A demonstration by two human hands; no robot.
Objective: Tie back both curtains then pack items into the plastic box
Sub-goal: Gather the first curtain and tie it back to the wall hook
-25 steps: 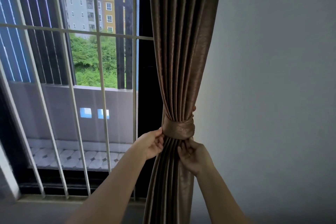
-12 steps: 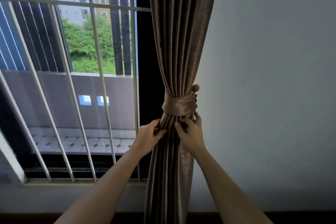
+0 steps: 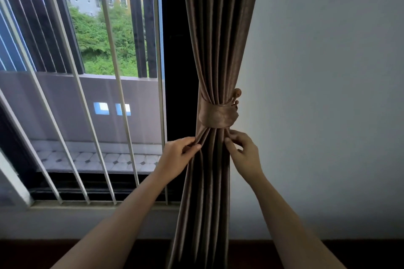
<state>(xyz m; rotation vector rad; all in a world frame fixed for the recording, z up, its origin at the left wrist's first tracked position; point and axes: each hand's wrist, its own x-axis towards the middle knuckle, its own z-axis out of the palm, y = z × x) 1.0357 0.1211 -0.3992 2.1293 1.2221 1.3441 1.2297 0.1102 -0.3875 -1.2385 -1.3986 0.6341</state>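
Note:
A brown pleated curtain (image 3: 216, 35) hangs gathered beside the window, cinched at mid height by a matching fabric tieback (image 3: 217, 114). The tieback runs to a small round-knobbed hook (image 3: 237, 95) on the wall behind the curtain's right edge. Just under the band, my left hand (image 3: 178, 156) pinches the folds on the curtain's left side. My right hand (image 3: 243, 152) pinches the folds on its right side. No plastic box or other curtain is in view.
A window with white bars (image 3: 113, 67) fills the left half, its sill (image 3: 105, 205) running low across. A plain white wall (image 3: 328, 94) is at the right, with a dark skirting strip (image 3: 360, 253) along the bottom.
Both hands have dropped from the tieback to the folds just below it and moved apart to the curtain's two edges. The view has tilted downward, showing the sill and skirting.

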